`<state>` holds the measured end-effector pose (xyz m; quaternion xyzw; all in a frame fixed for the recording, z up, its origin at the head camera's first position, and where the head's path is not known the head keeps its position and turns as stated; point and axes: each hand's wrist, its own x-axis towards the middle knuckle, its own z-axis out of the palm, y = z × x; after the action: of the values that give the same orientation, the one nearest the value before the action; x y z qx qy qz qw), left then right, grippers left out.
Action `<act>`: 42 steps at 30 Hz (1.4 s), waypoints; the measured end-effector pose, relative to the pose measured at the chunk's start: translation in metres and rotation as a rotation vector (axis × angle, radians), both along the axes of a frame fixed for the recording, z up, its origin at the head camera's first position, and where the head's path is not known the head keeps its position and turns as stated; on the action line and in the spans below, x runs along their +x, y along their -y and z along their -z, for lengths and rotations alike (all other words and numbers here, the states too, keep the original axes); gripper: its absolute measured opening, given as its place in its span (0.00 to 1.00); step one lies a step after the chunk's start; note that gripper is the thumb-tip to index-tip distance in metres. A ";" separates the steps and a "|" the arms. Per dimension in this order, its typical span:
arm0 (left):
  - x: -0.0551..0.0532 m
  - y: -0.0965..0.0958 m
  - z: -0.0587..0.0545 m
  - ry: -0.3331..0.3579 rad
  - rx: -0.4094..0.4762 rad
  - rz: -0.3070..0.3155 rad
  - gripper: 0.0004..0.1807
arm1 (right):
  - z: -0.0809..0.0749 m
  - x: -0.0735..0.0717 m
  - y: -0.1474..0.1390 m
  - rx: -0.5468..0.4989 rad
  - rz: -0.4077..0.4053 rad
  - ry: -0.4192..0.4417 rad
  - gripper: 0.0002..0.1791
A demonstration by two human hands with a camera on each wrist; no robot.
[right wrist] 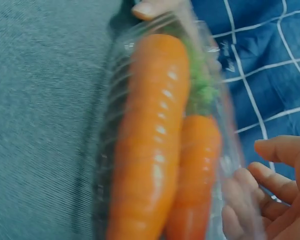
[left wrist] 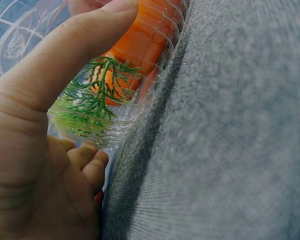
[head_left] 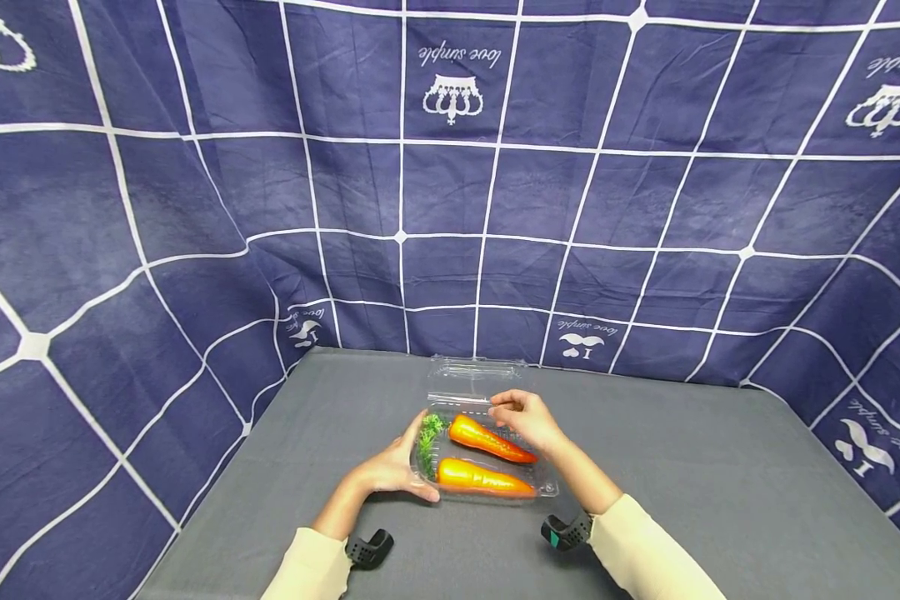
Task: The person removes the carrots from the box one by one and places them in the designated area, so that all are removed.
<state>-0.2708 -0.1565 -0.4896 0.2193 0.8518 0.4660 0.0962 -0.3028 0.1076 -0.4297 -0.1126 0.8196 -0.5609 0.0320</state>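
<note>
A clear plastic clamshell box (head_left: 546,482) sits on the grey table with its lid (head_left: 471,382) raised at the back. Two orange carrots with green tops lie inside: the nearer carrot (head_left: 483,478) along the front and the farther carrot (head_left: 487,437) behind it. Leafy green tops (left wrist: 97,100) bunch at the box's left end. My left hand (head_left: 396,467) grips that end, thumb at the front corner and fingers round the far side. Over the back right of the box, near the lid's hinge, hovers my right hand (head_left: 528,421), its fingers loosely bent with nothing between them.
The grey tabletop (head_left: 682,475) spreads to both sides of the box. A blue curtain with white grid lines (head_left: 450,192) hangs behind the table and along its sides. Each wrist wears a black band, such as the right wristband (head_left: 567,531).
</note>
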 end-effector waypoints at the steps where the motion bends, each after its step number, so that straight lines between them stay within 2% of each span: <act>1: 0.000 0.000 0.000 0.000 0.002 0.002 0.75 | 0.003 0.000 0.002 0.032 -0.016 -0.019 0.14; 11: -0.001 0.002 0.001 0.021 0.004 0.012 0.76 | 0.025 0.002 0.013 0.265 -0.048 -0.119 0.16; 17: -0.001 0.001 0.001 0.036 -0.001 0.004 0.76 | 0.030 0.002 0.012 0.346 -0.072 -0.127 0.17; 27: -0.001 0.000 0.000 0.031 0.006 0.005 0.75 | 0.032 0.002 0.013 0.394 -0.093 -0.106 0.19; 34: -0.002 0.000 -0.001 0.010 0.020 0.021 0.75 | 0.032 0.003 0.014 0.424 -0.104 -0.136 0.18; 42: -0.002 0.000 0.000 -0.003 0.025 0.021 0.75 | 0.026 0.007 0.011 0.343 -0.089 -0.137 0.17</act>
<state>-0.2728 -0.1567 -0.4899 0.2304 0.8437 0.4751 0.0970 -0.2962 0.0969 -0.4554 -0.1795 0.8976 -0.4021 0.0198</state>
